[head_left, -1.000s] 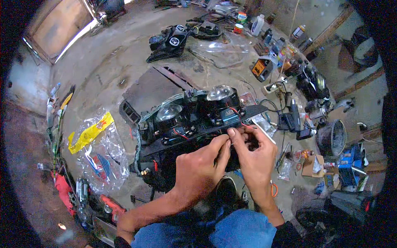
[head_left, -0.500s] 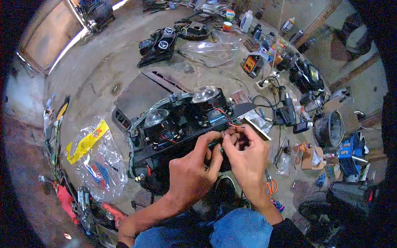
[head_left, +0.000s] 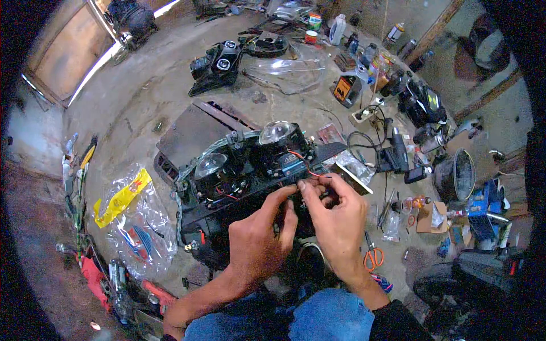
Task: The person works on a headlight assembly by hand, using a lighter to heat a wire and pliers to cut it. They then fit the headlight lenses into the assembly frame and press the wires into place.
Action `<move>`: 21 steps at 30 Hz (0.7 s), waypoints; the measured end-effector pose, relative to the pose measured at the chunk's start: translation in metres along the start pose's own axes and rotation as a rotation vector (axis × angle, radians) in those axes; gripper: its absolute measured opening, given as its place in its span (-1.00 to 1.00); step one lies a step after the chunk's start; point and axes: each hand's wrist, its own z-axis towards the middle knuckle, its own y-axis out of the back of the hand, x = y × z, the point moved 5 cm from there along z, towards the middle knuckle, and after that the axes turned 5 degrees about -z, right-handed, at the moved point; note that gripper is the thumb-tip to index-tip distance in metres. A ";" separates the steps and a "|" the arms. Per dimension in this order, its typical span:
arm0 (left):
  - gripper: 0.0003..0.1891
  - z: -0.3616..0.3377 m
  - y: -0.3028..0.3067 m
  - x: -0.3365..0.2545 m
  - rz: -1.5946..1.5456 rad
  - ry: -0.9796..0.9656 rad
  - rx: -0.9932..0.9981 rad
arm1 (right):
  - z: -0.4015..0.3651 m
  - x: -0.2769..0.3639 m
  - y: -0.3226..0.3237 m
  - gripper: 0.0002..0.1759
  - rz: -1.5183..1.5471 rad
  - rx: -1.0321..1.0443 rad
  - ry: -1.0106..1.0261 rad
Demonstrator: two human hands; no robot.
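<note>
A black headlight housing (head_left: 213,206) with two round projector lenses lies in front of my knees. The left lens (head_left: 211,165) is lower than the right lens (head_left: 278,133). From the right projector (head_left: 290,162) a thin red wire (head_left: 307,166) runs to the fingers of my right hand (head_left: 336,213), which are pinched on it. My left hand (head_left: 259,236) is closed in a pinch, its fingertips meeting those of the right hand over the housing's near edge. Whatever lies between the left fingertips is too small and hidden to make out.
Clear plastic bags with a yellow strip (head_left: 122,199) lie at left. Right are orange-handled scissors (head_left: 373,258), a heat gun (head_left: 399,149), a bucket (head_left: 455,173) and a blue tool (head_left: 483,213). Another headlight (head_left: 216,67), a clear cover (head_left: 290,68) and several bottles stand farther back.
Both hands have shifted slightly, the left one down and to the left. The headlight housing has tilted a little, and more of the red wire shows above the right fingers.
</note>
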 end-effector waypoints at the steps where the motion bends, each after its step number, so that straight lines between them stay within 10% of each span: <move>1: -0.65 -0.001 0.001 0.000 0.020 -0.020 0.019 | -0.001 0.000 0.000 -0.74 -0.008 -0.006 0.004; 21: -0.43 0.018 0.014 -0.022 0.209 -0.221 0.171 | 0.002 -0.001 0.007 -0.77 -0.132 -0.067 0.083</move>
